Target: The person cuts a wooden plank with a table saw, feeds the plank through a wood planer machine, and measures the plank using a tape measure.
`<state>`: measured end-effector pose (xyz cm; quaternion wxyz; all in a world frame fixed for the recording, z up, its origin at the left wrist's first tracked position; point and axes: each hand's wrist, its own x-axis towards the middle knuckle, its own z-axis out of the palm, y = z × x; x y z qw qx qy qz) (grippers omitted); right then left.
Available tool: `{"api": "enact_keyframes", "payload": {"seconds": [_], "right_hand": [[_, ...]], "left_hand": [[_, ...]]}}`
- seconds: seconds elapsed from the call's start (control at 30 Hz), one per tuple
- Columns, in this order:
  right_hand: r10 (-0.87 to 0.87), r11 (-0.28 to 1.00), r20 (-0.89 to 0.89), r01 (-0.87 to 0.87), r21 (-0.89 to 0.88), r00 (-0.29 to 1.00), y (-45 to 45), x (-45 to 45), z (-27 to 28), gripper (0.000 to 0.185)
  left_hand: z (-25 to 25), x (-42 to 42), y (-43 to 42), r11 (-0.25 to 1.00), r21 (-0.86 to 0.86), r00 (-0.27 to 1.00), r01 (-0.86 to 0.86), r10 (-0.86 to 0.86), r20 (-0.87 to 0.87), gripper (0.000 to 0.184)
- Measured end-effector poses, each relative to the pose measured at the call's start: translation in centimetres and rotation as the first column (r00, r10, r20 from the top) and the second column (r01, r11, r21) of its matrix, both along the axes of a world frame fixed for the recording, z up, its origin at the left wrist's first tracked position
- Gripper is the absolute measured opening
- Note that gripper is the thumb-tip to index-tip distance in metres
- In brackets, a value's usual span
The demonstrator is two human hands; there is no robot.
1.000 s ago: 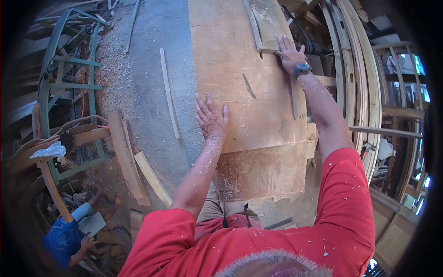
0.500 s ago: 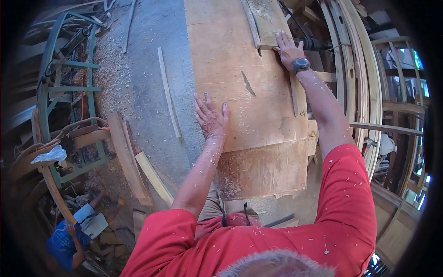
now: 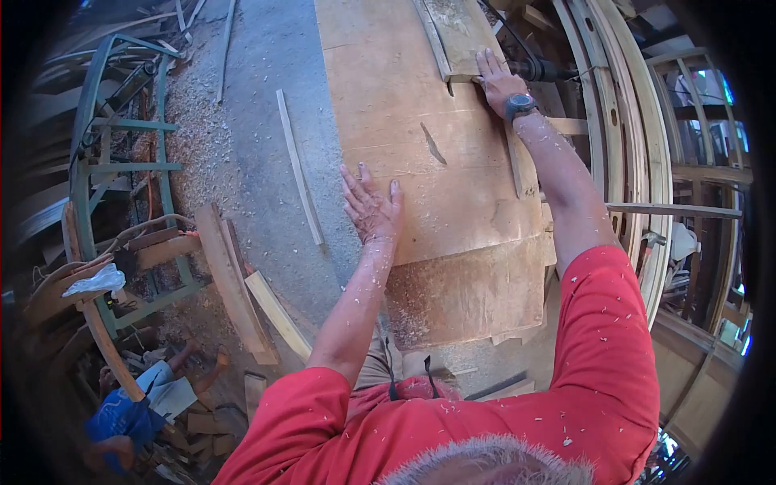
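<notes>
"Two hands are resting on the wood, as far as I'm seeing from my remote seat. What's changing?"

"Mostly the view. I'm watching the right hand (image 3: 499,85) and the board (image 3: 465,36) drifting slightly up and left in the frame together, while the left hand (image 3: 374,206) is staying near the centre"

"How are they holding?"

"The left is lying palm down, fingers spread, over the left edge of the plywood sheet (image 3: 420,202), gripping nothing I'm able to make out. The right is reaching to upper centre, open, its fingers stretching over the board's lower right corner; whether it's pressing or just resting, I cannot tell"

"And the sheet itself?"

"It's filling the middle of the frame and running up to the top edge, with the board lying along its upper right part. I'm reading that small shared drift as the wood being steadied, the hold hardly changing"

"Anything else moving?"

"At lower left, a co-worker in blue (image 3: 125,420) is shifting posture, well apart from both hands, so I'm judging that it's not affecting the work"
</notes>
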<state>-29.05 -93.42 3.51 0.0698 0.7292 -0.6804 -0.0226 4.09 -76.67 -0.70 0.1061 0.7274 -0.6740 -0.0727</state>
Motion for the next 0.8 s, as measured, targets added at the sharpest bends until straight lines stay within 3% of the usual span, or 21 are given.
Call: {"api": "enact_keyframes", "payload": {"seconds": [0.2,0.27,0.5,0.57,0.8], "right_hand": [[-0.006,0.996,0.008,0.006,0.084,1.000,-0.3,-0.2,0.1,0.055],[0.046,0.999,-0.030,-0.047,-0.013,0.998,-0.2,-0.5,-0.7,0.055],[0.065,0.995,-0.096,-0.072,-0.074,0.993,-1.0,-0.8,-2.1,0.055],[0.033,0.999,0.059,-0.033,0.004,0.998,-1.0,-0.8,-0.3,0.056],[-0.034,0.997,0.154,0.022,0.078,0.987,-1.2,-0.9,4.0,0.056]], "left_hand": [[-0.2,0.2,0.0,1.000,-0.031,1.000,0.004,-0.004,-0.005,0.079],[0.0,0.1,0.1,1.000,-0.027,1.000,0.002,-0.002,-0.014,0.078],[0.0,0.4,0.3,1.000,-0.015,1.000,-0.001,0.001,-0.017,0.078],[0.2,-0.1,0.1,1.000,-0.026,1.000,-0.011,0.011,0.003,0.079],[-0.1,-0.2,-0.2,0.996,-0.065,0.998,-0.054,0.055,0.016,0.079]]}}
